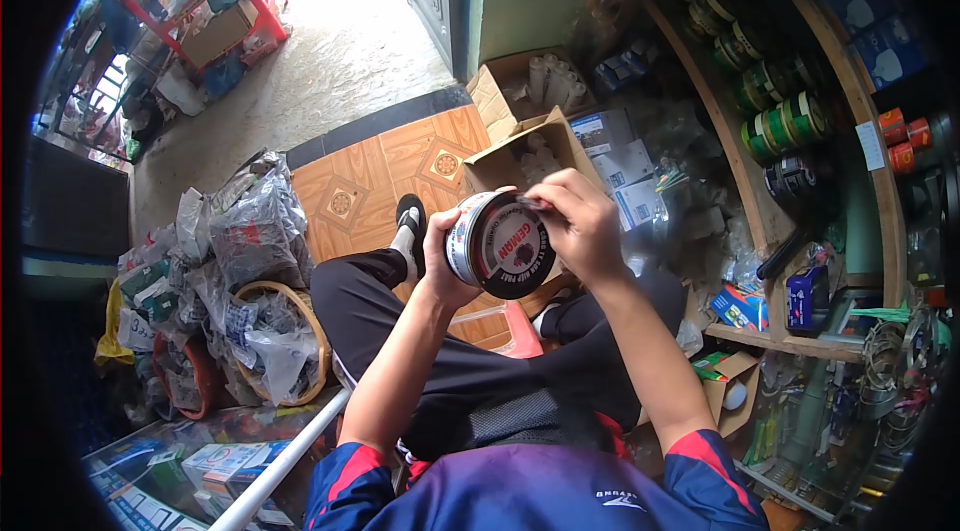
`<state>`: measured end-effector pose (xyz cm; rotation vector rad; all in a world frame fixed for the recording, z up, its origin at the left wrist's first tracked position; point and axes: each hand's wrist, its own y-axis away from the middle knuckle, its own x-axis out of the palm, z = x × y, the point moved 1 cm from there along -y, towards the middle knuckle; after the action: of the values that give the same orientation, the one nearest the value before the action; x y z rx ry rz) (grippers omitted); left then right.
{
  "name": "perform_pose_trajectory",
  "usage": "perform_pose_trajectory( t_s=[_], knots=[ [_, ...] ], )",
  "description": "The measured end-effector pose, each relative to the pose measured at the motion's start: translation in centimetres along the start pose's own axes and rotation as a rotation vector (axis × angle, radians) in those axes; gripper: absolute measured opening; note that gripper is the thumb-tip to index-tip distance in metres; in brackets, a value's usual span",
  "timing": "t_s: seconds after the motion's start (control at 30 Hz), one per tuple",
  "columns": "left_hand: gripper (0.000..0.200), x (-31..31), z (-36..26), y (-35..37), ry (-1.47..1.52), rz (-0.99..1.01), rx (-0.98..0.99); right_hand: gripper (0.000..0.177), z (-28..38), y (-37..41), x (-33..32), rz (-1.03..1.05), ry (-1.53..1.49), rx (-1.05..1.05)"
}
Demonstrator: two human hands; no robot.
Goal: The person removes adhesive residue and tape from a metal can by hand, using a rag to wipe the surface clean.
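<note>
A round tin can [500, 246] with a red and black label and a silvery rim is held up in front of me, tilted on its side. My left hand [443, 256] grips it from the left, fingers wrapped around its back. My right hand [578, 223] rests on the can's upper right edge, pinching something small and dark against the rim. Both arms reach out over my dark trousers, and I sit on a red stool [515, 331].
Wooden shelves [745, 171] on the right hold several tape rolls and boxes. Open cardboard boxes [520, 146] stand on the tiled floor ahead. Bags of goods in baskets [255, 331] sit at left. A glass counter [200, 461] is at lower left. An open doorway leads out to concrete.
</note>
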<state>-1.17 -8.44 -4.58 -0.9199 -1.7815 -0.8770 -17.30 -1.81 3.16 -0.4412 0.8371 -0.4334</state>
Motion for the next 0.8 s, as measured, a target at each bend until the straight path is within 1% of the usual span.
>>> perform_pose_trajectory(
  t_s=[0.03, 0.13, 0.17, 0.27, 0.33, 0.4, 0.5, 0.6, 0.67, 0.73, 0.77, 0.8],
  knots=[
    [0.074, -0.4, 0.1, 0.4, 0.057, -0.017, -0.02, 0.019, 0.3, -0.4, 0.1, 0.02, 0.004, -0.018],
    [0.073, -0.3, -0.2, 0.5, -0.009, -0.014, 0.013, 0.019, 0.2, -0.4, -0.3, 0.081, 0.068, -0.072],
    [0.072, -0.2, -0.2, 0.7, 0.016, -0.021, -0.002, 0.019, -0.1, 0.0, -0.7, 0.105, 0.098, -0.089],
    [0.07, -0.3, 0.0, 1.0, 0.039, -0.092, -0.034, 0.018, -1.2, 1.9, -1.2, 0.123, 0.116, -0.061],
    [0.068, -0.5, 0.3, 0.6, -0.008, -0.047, -0.1, 0.018, -0.6, 1.5, -0.8, 0.099, 0.102, -0.048],
    [0.069, -0.7, 0.9, 0.8, 0.001, -0.17, -0.11, 0.02, 0.7, 0.4, -0.4, 0.083, 0.074, -0.058],
    [0.069, -0.4, 0.2, 1.0, -0.021, -0.083, -0.067, 0.021, 1.4, 0.0, -0.1, 0.111, 0.082, -0.087],
    [0.069, -0.3, -0.3, 0.9, -0.061, -0.039, -0.055, 0.022, 0.1, 0.5, -1.1, 0.125, 0.134, -0.103],
    [0.069, -0.7, -0.3, 1.1, -0.034, -0.097, -0.095, 0.023, -0.2, 1.1, -0.6, 0.107, 0.184, -0.092],
    [0.069, -0.2, -0.5, 1.0, -0.045, -0.121, -0.115, 0.023, 1.1, 0.8, 0.1, 0.084, 0.185, -0.093],
    [0.069, -1.8, 0.0, 0.8, -0.013, -0.133, -0.132, 0.026, 1.8, 0.6, 0.8, 0.074, 0.128, -0.107],
    [0.069, -1.5, -0.1, 1.0, -0.013, -0.11, -0.11, 0.027, 2.7, 0.6, 1.3, 0.066, 0.1, -0.119]
  ],
)
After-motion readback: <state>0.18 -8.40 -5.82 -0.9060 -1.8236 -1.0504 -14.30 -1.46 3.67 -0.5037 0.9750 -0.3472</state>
